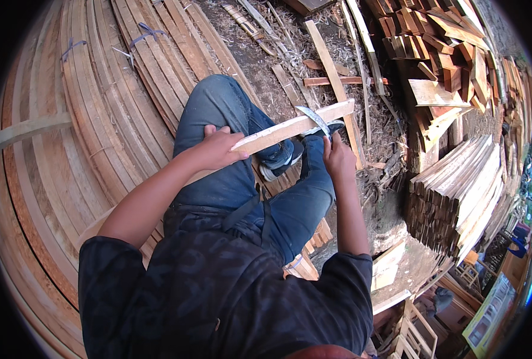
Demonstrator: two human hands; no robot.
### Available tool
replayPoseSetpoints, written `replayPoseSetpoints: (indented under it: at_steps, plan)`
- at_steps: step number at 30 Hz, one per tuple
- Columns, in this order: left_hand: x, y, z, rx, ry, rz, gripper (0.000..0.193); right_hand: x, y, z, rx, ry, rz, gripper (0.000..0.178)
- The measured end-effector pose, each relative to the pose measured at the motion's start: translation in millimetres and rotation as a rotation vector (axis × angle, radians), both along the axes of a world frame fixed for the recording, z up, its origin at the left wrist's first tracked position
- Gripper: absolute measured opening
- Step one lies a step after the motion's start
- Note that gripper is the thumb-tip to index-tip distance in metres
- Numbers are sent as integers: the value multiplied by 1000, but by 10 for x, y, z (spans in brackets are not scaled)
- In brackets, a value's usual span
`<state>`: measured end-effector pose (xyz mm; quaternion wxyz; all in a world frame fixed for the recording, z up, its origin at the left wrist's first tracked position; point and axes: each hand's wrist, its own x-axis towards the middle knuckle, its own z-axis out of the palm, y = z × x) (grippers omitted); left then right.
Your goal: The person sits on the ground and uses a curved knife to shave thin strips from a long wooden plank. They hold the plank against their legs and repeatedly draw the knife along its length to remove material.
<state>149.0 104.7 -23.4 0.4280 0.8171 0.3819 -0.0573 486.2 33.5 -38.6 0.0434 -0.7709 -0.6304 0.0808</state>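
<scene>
A long pale wooden strip (284, 131) lies slanted across my legs, its far end out past my shoes. My left hand (218, 148) is closed around its near part, above my left thigh. In my right hand (339, 159), closed around a handle hidden by the fingers, is a curved knife (315, 121). Its silvery blade crosses the strip close to the far end and appears to touch it. The blade's tip points up and to the left.
Bundled long wooden strips (92, 90) fill the left side beneath me. A narrow board (332, 69) lies ahead among shavings on the ground. To the right stand a stack of thin boards (457, 185) and a heap of cut blocks (439, 45). Wooden frames (412, 332) are at lower right.
</scene>
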Motion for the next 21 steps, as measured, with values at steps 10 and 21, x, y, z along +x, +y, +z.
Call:
replayPoseSetpoints:
  at_steps: [10, 21]
  plan:
    - [-42, -29, 48, -14, 26, 42, 48, -60, -12, 33, 22, -39, -24, 35]
    - [-22, -50, -52, 30, -6, 31, 47, 187, -304, -151, -15, 201, -258, 34]
